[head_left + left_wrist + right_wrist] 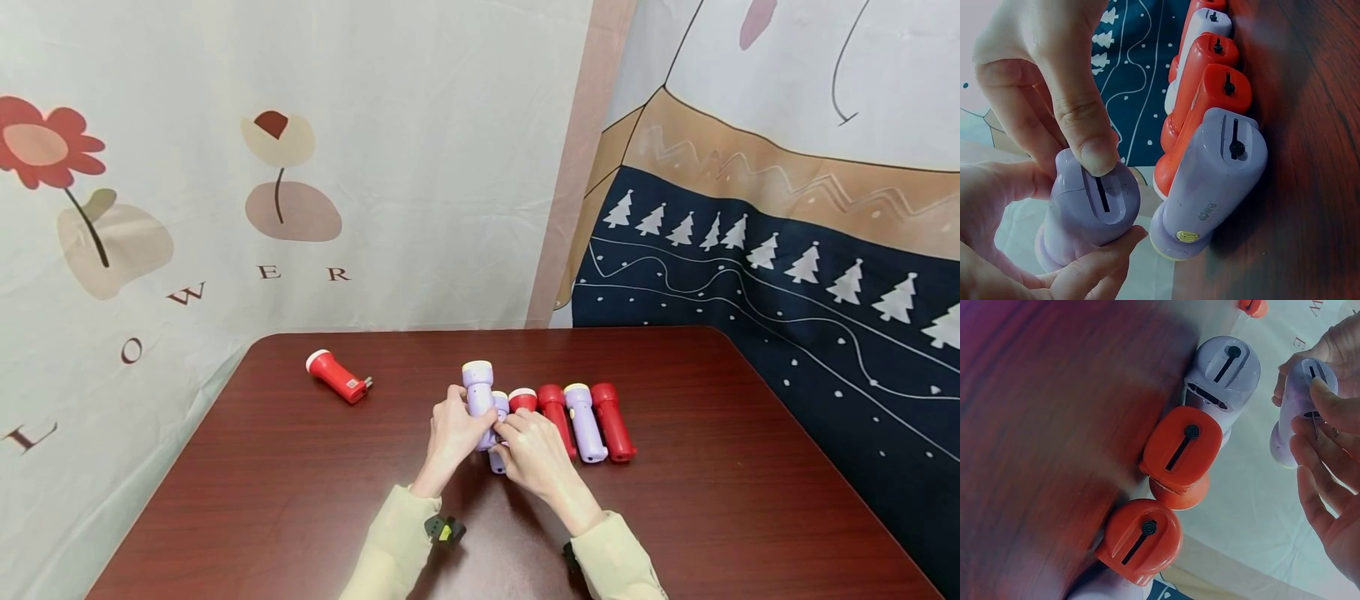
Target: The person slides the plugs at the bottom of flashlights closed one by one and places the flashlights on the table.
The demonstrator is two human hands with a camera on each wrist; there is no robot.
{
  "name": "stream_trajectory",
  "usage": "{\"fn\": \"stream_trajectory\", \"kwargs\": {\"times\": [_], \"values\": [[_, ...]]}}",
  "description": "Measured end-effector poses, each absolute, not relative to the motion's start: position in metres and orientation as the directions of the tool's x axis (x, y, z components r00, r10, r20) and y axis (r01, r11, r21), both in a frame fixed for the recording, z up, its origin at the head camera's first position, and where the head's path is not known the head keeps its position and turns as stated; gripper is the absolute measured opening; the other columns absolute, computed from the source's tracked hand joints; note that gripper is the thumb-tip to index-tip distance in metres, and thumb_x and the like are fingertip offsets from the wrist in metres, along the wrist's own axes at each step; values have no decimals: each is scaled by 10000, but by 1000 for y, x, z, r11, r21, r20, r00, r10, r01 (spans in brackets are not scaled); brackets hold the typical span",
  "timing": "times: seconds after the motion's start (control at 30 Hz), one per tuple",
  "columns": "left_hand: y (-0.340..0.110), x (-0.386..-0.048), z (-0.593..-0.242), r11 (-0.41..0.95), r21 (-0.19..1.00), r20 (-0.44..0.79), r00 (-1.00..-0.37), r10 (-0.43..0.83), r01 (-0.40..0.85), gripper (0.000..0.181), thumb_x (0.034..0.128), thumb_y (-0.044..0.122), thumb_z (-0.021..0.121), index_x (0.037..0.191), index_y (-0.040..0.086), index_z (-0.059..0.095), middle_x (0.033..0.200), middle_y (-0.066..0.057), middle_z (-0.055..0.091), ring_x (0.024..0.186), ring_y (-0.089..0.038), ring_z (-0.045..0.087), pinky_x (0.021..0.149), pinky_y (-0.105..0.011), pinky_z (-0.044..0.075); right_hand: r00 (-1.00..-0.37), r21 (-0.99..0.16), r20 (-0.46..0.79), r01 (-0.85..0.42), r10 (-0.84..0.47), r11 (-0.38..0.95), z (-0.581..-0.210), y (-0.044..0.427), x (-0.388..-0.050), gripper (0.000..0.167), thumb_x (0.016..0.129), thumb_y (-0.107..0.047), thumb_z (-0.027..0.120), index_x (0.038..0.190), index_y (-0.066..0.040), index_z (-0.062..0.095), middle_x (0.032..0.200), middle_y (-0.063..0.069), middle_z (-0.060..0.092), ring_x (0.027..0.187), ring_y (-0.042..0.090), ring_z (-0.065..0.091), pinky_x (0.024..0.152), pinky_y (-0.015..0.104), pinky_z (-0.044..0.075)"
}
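Observation:
A lavender flashlight (477, 385) is held above the table in my left hand (450, 433), its white-rimmed head pointing away from me. My left fingers and thumb wrap its body, as the left wrist view shows. My right hand (538, 454) is at its near end, with the thumb on the slotted slider (1105, 195) there. In the right wrist view thin metal prongs (1315, 427) stick out by the right fingertips. Just right of it, a second lavender flashlight (1216, 169) lies first in a row, partly hidden by the hands in the head view.
Along the row lie a red flashlight with a white rim (522, 399), another red one (552, 402), a lavender one (587, 425) and a red one (613, 423). A lone red flashlight (337, 377) with prongs out lies far left. Curtains hang behind the table (712, 517).

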State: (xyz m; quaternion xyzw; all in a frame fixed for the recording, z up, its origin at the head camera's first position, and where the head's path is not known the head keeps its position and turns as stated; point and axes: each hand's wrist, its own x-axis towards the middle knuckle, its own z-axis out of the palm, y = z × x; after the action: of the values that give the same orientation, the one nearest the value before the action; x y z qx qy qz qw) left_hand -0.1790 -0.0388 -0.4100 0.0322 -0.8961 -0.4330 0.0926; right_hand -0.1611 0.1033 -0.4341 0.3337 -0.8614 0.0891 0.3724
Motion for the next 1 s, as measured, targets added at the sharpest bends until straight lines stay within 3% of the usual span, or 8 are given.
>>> {"fn": "stream_trajectory", "kwargs": {"times": [1.0], "values": [[-37, -178, -407, 613, 790, 111, -985, -132, 7, 482, 717, 292, 727, 1067, 12, 551, 928, -149, 703, 797, -274, 660, 671, -368, 506, -474, 116, 720, -638, -507, 762, -433, 102, -161, 265, 629, -241, 856, 762, -125, 658, 635, -48, 572, 631, 123, 490, 598, 239, 421]]}}
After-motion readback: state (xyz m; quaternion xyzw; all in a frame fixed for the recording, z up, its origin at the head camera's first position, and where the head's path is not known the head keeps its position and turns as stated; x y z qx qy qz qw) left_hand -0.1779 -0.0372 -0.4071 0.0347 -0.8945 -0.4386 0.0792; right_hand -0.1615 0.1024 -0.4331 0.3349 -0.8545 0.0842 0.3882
